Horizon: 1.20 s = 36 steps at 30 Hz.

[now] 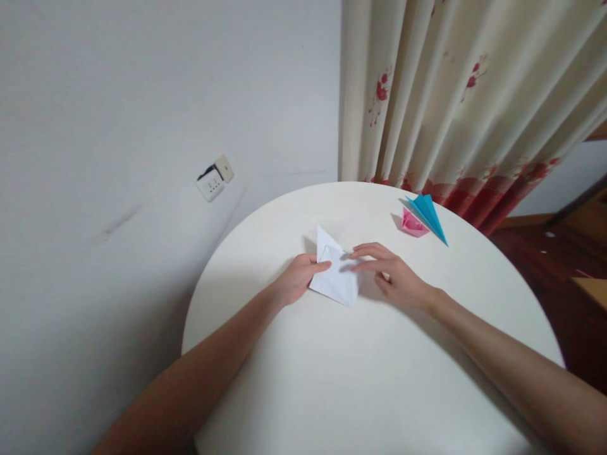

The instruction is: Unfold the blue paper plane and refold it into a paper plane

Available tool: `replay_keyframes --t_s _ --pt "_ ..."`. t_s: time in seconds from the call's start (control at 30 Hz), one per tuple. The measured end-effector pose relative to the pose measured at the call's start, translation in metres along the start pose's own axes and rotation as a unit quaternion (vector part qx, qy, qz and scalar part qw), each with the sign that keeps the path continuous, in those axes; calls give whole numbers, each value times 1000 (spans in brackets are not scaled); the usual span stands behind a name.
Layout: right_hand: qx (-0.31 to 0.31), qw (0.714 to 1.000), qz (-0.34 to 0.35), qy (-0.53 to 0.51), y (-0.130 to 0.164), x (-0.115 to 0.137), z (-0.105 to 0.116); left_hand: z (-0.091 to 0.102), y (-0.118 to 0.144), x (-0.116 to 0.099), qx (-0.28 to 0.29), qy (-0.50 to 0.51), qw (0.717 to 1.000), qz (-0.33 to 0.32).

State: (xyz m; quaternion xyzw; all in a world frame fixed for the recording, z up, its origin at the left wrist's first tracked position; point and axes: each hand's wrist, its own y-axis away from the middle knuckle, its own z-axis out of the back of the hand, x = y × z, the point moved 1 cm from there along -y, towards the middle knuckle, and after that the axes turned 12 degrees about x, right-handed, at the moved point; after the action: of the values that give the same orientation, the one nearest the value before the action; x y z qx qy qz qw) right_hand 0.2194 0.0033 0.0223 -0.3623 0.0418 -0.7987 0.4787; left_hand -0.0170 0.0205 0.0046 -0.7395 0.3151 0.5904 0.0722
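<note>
Our left hand [298, 279] pinches the folded white paper [337, 281], thumb on top; we should hold it steady so edges match. The paper is between our hands, over the white table [332, 373]. Our right hand [397, 277] has its fingers apart by the paper's right side; we cannot tell if they touch. We should press folds flat.

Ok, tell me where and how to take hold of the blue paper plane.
Probably best pinched lightly across the narrow front half of the blue paper plane, coming from the person's right. It tapers to a point that juts clear of the pink folded paper, which crowds the plane's left side.
</note>
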Motion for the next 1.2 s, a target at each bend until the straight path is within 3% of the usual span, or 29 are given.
replay_keyframes --t_s 0.1,0.17,0.27,0.43,0.67,1.2 --pt "-106 979 -153 -81 0 -7 -4 -2 2 0 42 -14 999 7" --pt "-87 950 -228 -197 -2 -9 -15 -6 4 0 71 -20 997 6" --pt "-55 911 -269 -309 -5 -7 -32 -12 7 2 100 -39 994 17" --pt "-112 876 -298 -362 -6 -5 -44 -17 7 6 69 -76 994 32" --pt "-94 850 -329 -402 -6 0 -40 -15 6 9 75 -110 990 39" --pt "-108 859 -321 -384 -5 -2 -41 -18 1 14 -20 -151 988 -10"
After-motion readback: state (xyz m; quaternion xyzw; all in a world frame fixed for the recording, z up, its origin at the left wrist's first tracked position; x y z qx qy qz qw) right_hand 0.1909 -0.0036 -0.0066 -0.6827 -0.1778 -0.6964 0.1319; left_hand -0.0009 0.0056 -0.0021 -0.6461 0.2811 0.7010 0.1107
